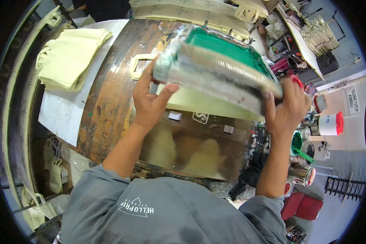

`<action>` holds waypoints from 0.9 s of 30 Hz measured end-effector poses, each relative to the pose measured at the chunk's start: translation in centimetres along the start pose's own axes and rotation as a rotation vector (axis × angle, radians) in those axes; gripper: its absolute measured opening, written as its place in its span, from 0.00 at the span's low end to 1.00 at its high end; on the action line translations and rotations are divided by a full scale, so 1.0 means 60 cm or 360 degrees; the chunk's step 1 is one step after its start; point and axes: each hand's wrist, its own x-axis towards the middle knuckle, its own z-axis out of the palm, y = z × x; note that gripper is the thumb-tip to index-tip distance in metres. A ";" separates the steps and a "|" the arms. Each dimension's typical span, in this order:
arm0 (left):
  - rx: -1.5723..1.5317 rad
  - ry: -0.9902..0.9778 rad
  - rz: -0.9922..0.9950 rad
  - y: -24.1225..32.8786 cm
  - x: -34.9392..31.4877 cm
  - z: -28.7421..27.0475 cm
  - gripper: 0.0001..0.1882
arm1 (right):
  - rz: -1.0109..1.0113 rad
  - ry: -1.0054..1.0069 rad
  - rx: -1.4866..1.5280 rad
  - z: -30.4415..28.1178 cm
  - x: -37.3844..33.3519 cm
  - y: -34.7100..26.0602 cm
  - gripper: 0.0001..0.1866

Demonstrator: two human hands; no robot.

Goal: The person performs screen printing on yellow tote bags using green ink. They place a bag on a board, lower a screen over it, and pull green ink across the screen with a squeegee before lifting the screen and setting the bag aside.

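A screen-printing frame, its near edge tilted up and blurred, is held at both front corners. My left hand grips the left corner, thumb on the near side. The right corner is in my right hand, which has something red at one finger. Green ink coats the mesh inside. A long squeegee lies across the frame, its right end close to my right hand. Under the raised frame, a pale yellow bag lies on the printing board, its handle sticking out to the left.
A stack of pale yellow bags rests on a white sheet at the left of the worn wooden table. Ink tubs, including an open green one, stand at the right. Racks with bags run along the left and back.
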 end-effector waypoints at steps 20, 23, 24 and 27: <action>0.0602 -0.0265 -0.0305 -0.130 0.210 -0.089 0.18 | 0.0209 -0.0037 0.0244 -0.012 0.154 0.068 0.28; 0.0360 -0.0190 -0.0502 -0.136 0.324 -0.192 0.18 | 0.0235 -0.0037 0.0122 -0.013 0.149 0.069 0.28; 0.0432 -0.0161 -0.0491 -0.147 0.351 -0.229 0.19 | 0.0216 -0.0012 0.0183 -0.012 0.148 0.069 0.28; 0.0558 0.0017 -0.0431 -0.198 0.402 -0.338 0.23 | 0.0283 -0.0133 0.0257 -0.006 0.142 0.077 0.27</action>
